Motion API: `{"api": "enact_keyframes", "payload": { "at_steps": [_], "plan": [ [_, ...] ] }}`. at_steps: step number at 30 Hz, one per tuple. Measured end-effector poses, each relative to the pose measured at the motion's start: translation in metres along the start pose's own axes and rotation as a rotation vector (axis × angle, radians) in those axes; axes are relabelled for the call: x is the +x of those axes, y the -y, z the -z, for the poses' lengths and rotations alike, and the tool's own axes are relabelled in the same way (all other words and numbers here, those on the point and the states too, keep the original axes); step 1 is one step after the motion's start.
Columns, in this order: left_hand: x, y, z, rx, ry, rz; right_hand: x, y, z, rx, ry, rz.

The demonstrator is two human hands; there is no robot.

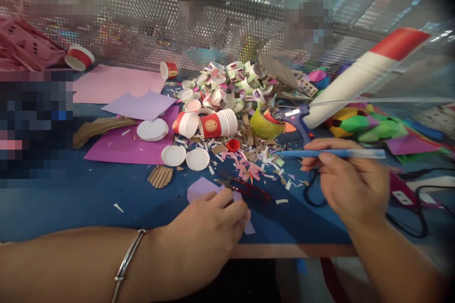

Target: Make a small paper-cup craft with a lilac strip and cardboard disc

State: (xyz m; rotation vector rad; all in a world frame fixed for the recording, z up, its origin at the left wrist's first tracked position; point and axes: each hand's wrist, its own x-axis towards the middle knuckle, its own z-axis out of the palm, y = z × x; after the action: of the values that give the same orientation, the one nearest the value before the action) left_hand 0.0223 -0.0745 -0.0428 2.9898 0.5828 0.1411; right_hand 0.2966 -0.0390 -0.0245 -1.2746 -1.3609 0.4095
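Note:
My right hand (355, 180) is closed around a blue pen (302, 153), held nearly level above the table. Under my left hand (216, 222), near the front edge, lies a piece of lavender paper (199, 189); the fingers are curled and pressed together over it, and their tips are partly hidden. Just beyond those fingers rests a pair of scissors (254, 190) with dark red handles. Two white paper discs (197, 159) lie farther back, beside a scrap of corrugated cardboard (160, 176).
Paper cups (220, 124), cut cup rings (220, 90) and paper scraps (249, 165) cover the middle. A blue glue gun (296, 116) stands by a long stack of cups (359, 80). Purple paper (131, 144) lies left, black cables (423, 218) right. Behind is a perforated metal screen (149, 28).

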Motion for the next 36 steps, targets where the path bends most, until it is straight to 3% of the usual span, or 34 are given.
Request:
{"api": "enact_keyframes", "payload": {
  "at_steps": [3,7,11,18,23,26,32,36],
  "plan": [
    [0.000,-0.004,0.004,0.011,-0.006,0.004,-0.001,-0.006,-0.004,0.167,-0.058,-0.090],
    [-0.002,-0.008,0.007,0.001,-0.064,0.002,-0.010,-0.002,-0.003,0.155,-0.199,-0.106],
    [-0.004,-0.009,0.006,-0.012,-0.090,0.010,-0.028,0.010,-0.002,0.140,-0.273,-0.314],
    [-0.002,-0.009,-0.002,-0.108,-0.127,0.044,-0.072,0.018,-0.013,0.130,-0.180,-0.273],
    [0.000,-0.011,-0.002,-0.195,-0.148,0.043,-0.097,0.019,-0.013,0.111,0.078,-0.289],
    [0.000,-0.011,-0.002,-0.211,-0.164,0.046,-0.102,0.022,-0.010,0.065,0.176,-0.316],
    [-0.001,-0.012,-0.003,-0.169,-0.230,0.057,-0.103,0.032,-0.013,-0.073,0.215,-0.213],
    [-0.001,-0.012,-0.002,-0.134,-0.201,0.035,-0.103,0.034,-0.014,-0.104,0.242,-0.147]
  ]
}}
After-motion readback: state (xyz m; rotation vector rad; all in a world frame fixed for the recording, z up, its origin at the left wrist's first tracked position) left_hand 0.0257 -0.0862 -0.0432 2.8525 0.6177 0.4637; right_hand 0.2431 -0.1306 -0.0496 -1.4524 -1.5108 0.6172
